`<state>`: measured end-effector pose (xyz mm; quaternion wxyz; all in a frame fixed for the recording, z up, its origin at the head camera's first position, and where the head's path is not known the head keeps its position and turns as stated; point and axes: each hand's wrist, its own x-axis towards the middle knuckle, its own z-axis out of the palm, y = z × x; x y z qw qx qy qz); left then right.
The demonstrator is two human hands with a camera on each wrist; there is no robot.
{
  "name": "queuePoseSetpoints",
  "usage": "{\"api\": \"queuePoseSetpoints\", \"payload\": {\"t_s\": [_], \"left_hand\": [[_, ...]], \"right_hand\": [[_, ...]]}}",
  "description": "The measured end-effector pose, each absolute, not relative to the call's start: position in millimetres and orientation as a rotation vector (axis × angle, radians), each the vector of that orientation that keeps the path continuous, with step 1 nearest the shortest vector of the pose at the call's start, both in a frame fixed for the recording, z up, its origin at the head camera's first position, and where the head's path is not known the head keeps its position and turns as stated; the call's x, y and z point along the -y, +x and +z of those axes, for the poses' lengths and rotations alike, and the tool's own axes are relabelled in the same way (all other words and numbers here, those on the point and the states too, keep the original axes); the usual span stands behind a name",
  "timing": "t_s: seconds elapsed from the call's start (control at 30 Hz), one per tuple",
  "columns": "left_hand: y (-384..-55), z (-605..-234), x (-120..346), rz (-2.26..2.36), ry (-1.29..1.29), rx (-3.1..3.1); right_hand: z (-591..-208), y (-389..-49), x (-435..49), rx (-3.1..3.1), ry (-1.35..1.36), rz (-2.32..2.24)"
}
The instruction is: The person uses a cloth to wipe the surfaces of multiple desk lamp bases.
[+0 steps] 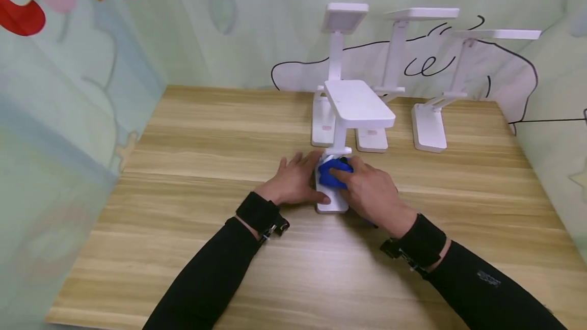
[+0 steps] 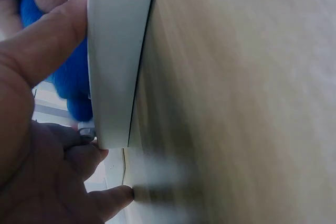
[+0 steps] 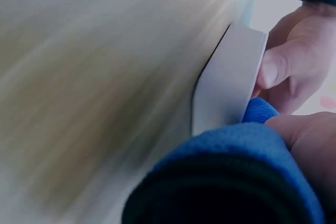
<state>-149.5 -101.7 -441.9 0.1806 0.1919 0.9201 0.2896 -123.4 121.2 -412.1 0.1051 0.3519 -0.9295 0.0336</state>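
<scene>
A white desk lamp stands nearest to me, its flat head above its base. My left hand holds that base from the left. In the left wrist view its thumb lies against the base's edge, with other fingers by the far end. A blue cloth, bunched up, is in my right hand, which presses it on top of the base. Part of the cloth hangs over the base's side in the right wrist view. The palm side of my right hand is hidden.
Three more white desk lamps stand behind: one at the left, one in the middle, one at the right. A printed curtain borders the wooden table at the back and sides.
</scene>
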Motion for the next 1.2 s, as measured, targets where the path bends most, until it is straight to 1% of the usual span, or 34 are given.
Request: {"api": "queuePoseSetpoints", "payload": {"t_s": [0.17, 0.33, 0.5, 0.67, 0.8, 0.93, 1.07, 1.2], "left_hand": [[-150.5, -443.3, 100.2, 0.833, 0.537, -2.598], [-146.7, -434.1, 101.8, 0.834, 0.535, -2.578], [-145.4, -428.4, 101.4, 0.801, 0.525, -2.575], [-149.8, -437.4, 100.9, 0.809, 0.527, -2.586], [-148.0, -429.7, 100.7, 0.788, 0.523, -2.573], [-145.8, -423.4, 100.4, 0.780, 0.520, -2.559], [-145.4, -421.2, 99.7, 0.780, 0.514, -2.560], [-145.9, -422.6, 99.4, 0.754, 0.520, -2.573]], "right_hand": [[-410.2, -119.4, -120.2, 2.682, 0.969, 0.015], [-416.0, -117.6, -108.4, 2.594, 1.052, -0.040], [-420.1, -119.5, -120.8, 2.666, 1.006, 0.058], [-419.7, -119.2, -127.4, 2.660, 0.928, 0.073], [-419.9, -117.6, -126.2, 2.642, 1.051, 0.072], [-420.0, -119.4, -139.2, 2.657, 1.218, 0.138], [-420.7, -126.1, -150.6, 2.673, 1.166, 0.160], [-422.4, -128.0, -144.0, 2.678, 1.106, 0.144]]}}
